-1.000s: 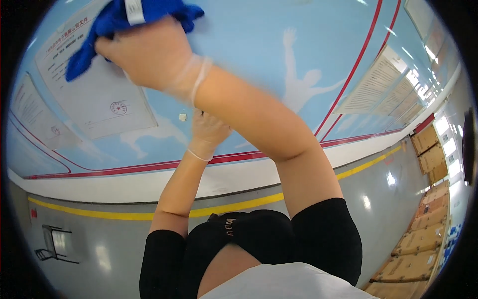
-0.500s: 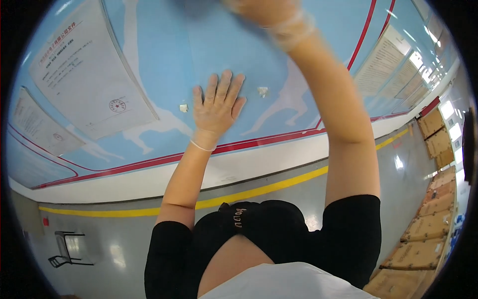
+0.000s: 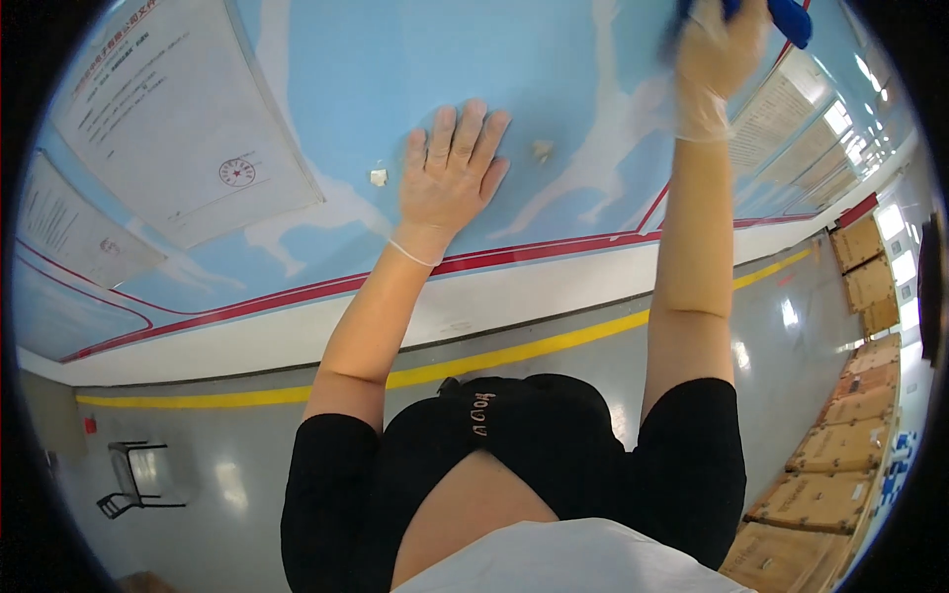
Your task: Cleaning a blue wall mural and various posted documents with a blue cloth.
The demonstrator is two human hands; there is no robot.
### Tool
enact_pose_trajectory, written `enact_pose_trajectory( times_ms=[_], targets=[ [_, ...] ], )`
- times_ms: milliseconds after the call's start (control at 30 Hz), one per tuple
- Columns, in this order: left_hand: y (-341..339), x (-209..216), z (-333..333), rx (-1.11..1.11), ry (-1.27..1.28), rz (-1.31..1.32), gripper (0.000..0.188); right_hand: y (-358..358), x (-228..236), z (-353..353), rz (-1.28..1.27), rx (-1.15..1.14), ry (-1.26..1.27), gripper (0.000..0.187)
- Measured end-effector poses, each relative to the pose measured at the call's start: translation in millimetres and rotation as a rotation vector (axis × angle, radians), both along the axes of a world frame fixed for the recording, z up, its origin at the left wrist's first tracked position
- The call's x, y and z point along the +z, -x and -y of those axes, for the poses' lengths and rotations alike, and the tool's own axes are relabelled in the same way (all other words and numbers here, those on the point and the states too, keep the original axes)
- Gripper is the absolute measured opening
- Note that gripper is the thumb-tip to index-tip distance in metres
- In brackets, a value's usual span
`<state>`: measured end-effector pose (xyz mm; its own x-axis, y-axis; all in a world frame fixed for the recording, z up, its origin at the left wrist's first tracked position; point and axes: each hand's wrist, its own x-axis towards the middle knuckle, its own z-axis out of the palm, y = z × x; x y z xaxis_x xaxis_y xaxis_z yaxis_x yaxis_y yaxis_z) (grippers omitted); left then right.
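The cloth [image 3: 791,22] is at the upper right, against or close to the blue wall [image 3: 395,59], partly cut off by the top edge. The right hand [image 3: 720,59], in a thin clear glove, reaches up to it on a nearly straight arm. Its fingers seem to hold the cloth bunched, as blue shows on both sides of them and between them; their tips are out of sight, so how tightly they grip I cannot tell. A loose bunch probably lets the cloth sit between palm and wall while the arm stretches.

The left hand [image 3: 450,183], gloved too, lies palm to the wall with its fingers lightly spread and nothing in them, likely to steady the body during the reach.

The cloth looks deep blue, soft and crumpled; its left edge is blurred, and its full shape is hidden.

One white scrap [image 3: 379,177] sits just left of the left hand, and a duller, blurred patch [image 3: 541,150] just right of it. Farther left a printed sheet [image 3: 188,119] lies flat on the wall; more sheets [image 3: 776,114] are beside the right wrist. Below, a yellow line [image 3: 494,363] crosses the floor [image 3: 297,494], with a chair [image 3: 133,474] at left and boxes [image 3: 816,499] at right.
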<state>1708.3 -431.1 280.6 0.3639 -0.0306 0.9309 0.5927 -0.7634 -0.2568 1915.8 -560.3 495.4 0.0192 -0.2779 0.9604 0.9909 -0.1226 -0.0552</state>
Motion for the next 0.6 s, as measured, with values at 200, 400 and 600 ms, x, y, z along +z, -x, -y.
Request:
enact_pose_trajectory(
  times_ms=[200,400,600],
  targets=[
    [5,8,4,-0.096,0.078,-0.026,0.050,111,-5,-60,0.300,-0.006,0.189,0.024],
    [20,-34,8,-0.230,0.188,-0.101,0.052,148,-91,-55,0.285,-0.169,0.757,0.022],
    [92,-142,46,-0.369,0.590,-0.421,0.061,147,-215,-47,0.266,0.039,0.910,0.026]
  ],
)
